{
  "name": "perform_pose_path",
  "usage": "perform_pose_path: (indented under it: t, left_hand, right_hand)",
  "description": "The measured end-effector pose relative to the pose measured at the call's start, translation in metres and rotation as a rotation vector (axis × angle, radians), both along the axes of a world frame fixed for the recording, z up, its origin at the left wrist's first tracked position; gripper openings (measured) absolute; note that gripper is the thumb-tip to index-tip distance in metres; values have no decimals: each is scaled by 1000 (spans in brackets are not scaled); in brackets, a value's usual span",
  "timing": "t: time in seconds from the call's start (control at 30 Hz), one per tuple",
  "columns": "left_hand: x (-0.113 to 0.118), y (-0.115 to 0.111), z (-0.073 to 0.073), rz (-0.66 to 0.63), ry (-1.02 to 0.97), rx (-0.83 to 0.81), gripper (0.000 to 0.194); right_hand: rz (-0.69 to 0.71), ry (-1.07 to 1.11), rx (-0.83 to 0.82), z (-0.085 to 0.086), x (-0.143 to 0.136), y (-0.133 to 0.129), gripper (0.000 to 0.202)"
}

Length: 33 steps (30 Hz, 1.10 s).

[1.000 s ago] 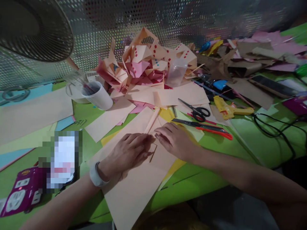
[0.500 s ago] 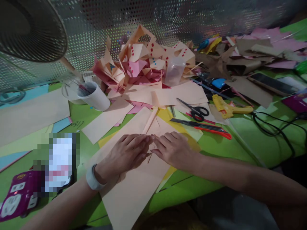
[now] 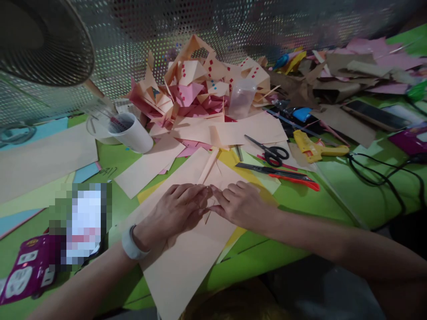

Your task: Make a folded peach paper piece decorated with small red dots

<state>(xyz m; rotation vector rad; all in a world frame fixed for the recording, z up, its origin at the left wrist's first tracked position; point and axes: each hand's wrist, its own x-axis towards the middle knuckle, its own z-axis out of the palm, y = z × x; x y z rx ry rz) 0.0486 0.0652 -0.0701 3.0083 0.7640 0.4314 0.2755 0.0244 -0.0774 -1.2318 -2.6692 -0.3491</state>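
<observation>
A large peach paper sheet (image 3: 180, 275) lies slantwise on the green table, over a yellow sheet (image 3: 150, 192). On it is a narrow folded strip of peach paper (image 3: 209, 166), its near end running under my fingers. My left hand (image 3: 178, 206) is closed on the strip from the left, a pale band around the wrist. From the right, my right hand (image 3: 242, 204) pinches the same strip, thumb and index finger close to the left fingertips. A small pointed end of paper (image 3: 207, 218) shows below the fingers. The fingers hide the middle of the strip.
Scissors (image 3: 271, 151), a red box cutter (image 3: 283, 174) and a yellow glue gun (image 3: 316, 149) lie to the right. A white cup (image 3: 133, 133) leans at left, near a fan (image 3: 46, 42). A phone (image 3: 83, 222) is at lower left. Folded and scrap paper (image 3: 196, 89) is heaped behind.
Both hands stay at the same spot on the folded strip, with only slight finger movement. The view has shifted a little.
</observation>
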Motion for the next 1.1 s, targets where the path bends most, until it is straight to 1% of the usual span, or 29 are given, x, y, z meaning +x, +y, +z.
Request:
perform_pose_path:
  t: [0.1, 0.23, 0.43, 0.5, 0.57, 0.63, 0.7, 0.77, 0.83, 0.9, 1.0, 1.1]
  left_hand:
    - [1, -1, 2, -6, 11, -14, 40]
    - [0, -1, 3, -24, 17, -3, 38]
    - [-5, -1, -3, -23, 34, -8, 37]
    - [-5, -1, -6, -30, 26, 3, 36]
    - [-4, -2, -7, -20, -2, 9, 37]
    - [-2, -3, -5, -4, -22, 8, 36]
    - [-1, -4, -3, -5, -16, 9, 33]
    - [-1, -5, -1, -12, 6, 19, 33]
    - [-1, -5, 0, -10, 22, 28, 33]
    - [-2, -6, 0, 0, 42, 36, 33]
    - [-2, -7, 3, 17, 76, 26, 33]
    - [-2, -3, 9, 10, 60, -75, 32]
  right_hand:
    - [-11, -33, -31, 2, 1, 0, 53]
    - [-35, -83, -102, 6, 3, 0, 54]
    - [-12, -76, -138, 9, 15, -3, 56]
    - [-13, -40, -176, 14, 20, -2, 53]
    - [-64, 62, -246, 23, 22, 3, 42]
    - [-190, 216, -392, 33, 20, 12, 33]
    - [-335, 363, -650, 39, 16, 25, 33]
    - [-427, 462, -954, 39, 11, 37, 38]
    - [-469, 526, -1149, 35, 8, 48, 40]
    - [-471, 558, -1233, 30, 8, 55, 40]
    - [-429, 571, -1316, 25, 11, 61, 40]
    - [-405, 587, -1384, 25, 14, 63, 39]
